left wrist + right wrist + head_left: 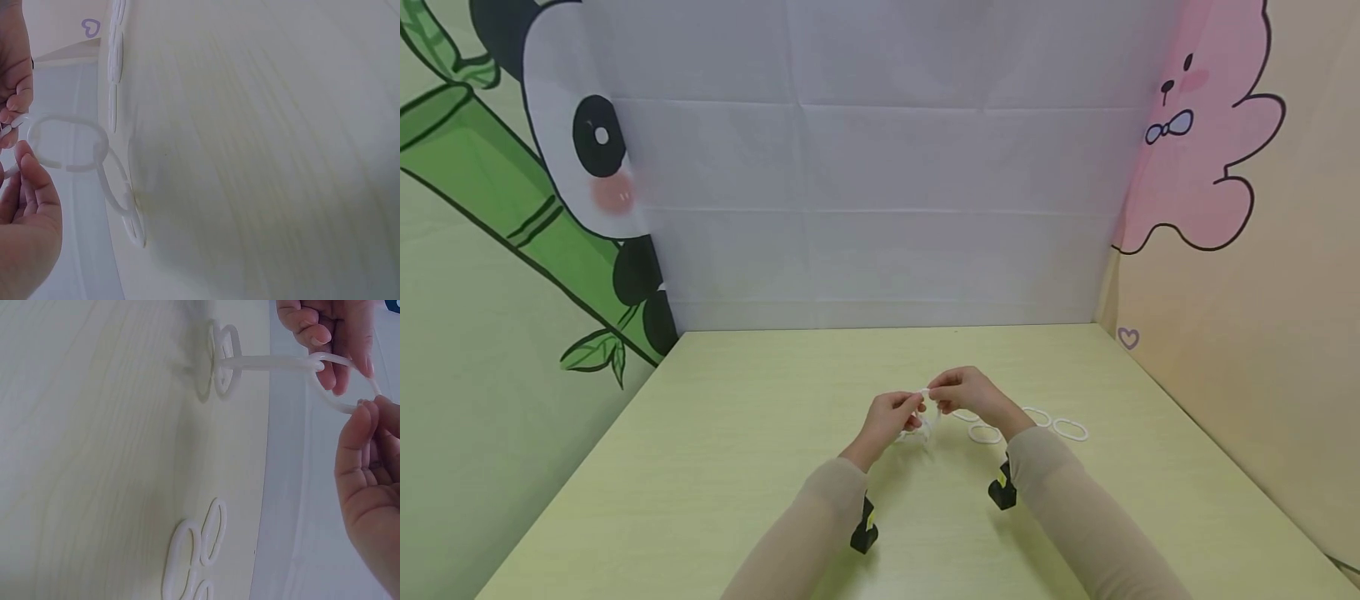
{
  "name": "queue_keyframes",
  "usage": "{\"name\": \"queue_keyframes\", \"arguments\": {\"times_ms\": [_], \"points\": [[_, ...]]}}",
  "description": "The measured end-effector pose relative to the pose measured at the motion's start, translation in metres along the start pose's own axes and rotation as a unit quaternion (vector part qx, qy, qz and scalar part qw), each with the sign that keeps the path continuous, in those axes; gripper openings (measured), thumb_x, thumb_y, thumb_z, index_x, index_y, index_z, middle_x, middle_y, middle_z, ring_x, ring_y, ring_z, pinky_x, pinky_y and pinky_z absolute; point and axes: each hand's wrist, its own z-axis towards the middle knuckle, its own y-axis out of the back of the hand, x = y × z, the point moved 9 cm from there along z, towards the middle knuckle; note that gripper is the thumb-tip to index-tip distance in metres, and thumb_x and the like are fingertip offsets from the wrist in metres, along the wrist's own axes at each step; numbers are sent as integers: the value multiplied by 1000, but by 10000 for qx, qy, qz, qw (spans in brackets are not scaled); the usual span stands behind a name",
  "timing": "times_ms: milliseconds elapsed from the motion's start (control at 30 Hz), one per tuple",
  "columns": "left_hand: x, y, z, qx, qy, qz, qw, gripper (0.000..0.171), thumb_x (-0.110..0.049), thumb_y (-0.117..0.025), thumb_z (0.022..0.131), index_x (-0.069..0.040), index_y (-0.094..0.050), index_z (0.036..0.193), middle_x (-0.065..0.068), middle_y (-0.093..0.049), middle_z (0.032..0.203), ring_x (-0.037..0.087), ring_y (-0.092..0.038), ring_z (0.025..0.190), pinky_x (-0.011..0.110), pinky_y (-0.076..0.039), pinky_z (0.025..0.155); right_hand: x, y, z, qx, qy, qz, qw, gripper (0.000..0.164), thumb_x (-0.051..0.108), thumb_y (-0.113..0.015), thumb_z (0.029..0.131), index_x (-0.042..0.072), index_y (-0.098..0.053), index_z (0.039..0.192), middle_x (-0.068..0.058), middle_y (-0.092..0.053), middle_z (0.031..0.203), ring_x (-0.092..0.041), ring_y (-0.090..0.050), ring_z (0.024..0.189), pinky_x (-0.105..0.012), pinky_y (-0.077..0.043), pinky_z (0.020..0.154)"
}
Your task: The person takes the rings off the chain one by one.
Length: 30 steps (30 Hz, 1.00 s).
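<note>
Above the table, my left hand (891, 421) and right hand (973, 392) both pinch one white plastic chain link (320, 391) between thumb and fingers. From it hangs a second white link (269, 363), seen edge-on in the right wrist view. More joined links (235, 381) trail below, down at the tabletop. In the left wrist view, the left hand (34, 225) is the lower one, with the right hand (15, 69) above it. The fingertips cover part of the pinched link.
Several loose white links (985, 442) lie on the pale wood-patterned table (760, 433), behind and to the right of the right wrist. A white sheet (880, 167) hangs along the back edge. Panda and pink bear drawings decorate the side walls. A black device (864, 533) sits under each wrist.
</note>
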Motion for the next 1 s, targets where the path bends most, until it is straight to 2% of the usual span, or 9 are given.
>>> {"name": "queue_keyframes", "arguments": {"times_ms": [100,267,400,600,867,1000], "points": [[2,0,0,3,23,6,10000,33,-23,-55,94,8,-64,101,11,-64,88,7,-57,61,21,-50,60,0,2,0,-43,11,32,10000,18,9,-61,89,-6,-63,100,-7,-61,77,-17,-57,68,-33,-52,71],[5,0,-1,77,96,94,9999,36,-27,-54,95,7,-64,100,6,-63,82,8,-57,62,23,-51,64,-2,4,0,-137,-41,242,9996,18,10,-61,89,-5,-63,100,-13,-61,82,-17,-57,68,-33,-52,73],[7,0,-2,138,152,133,9997,37,-28,-53,95,7,-64,101,4,-63,79,9,-57,62,23,-51,64,-2,5,0,-174,-56,489,9986,22,9,-61,89,-8,-60,103,-15,-60,82,-17,-57,68,-33,-52,72],[9,-1,0,223,168,81,9996,36,-23,-51,96,11,-61,104,9,-64,85,11,-58,63,26,-51,64,-3,6,2,-213,-123,919,9955,25,6,-59,90,-12,-56,107,-9,-59,78,-15,-56,66,-29,-51,68],[12,-3,-2,282,306,131,9990,40,-30,-53,95,7,-61,109,12,-64,99,12,-60,69,26,-51,68,3,8,0,-333,-51,1129,9930,22,6,-58,90,-10,-57,104,-8,-59,79,-14,-57,67,-27,-51,67],[13,-5,-2,328,355,158,9987,39,-28,-55,94,7,-61,109,13,-64,99,12,-61,70,27,-51,69,5,8,0,-317,-41,1277,9913,27,6,-58,90,-14,-53,108,-9,-58,80,-14,-57,67,-27,-51,67]]}}
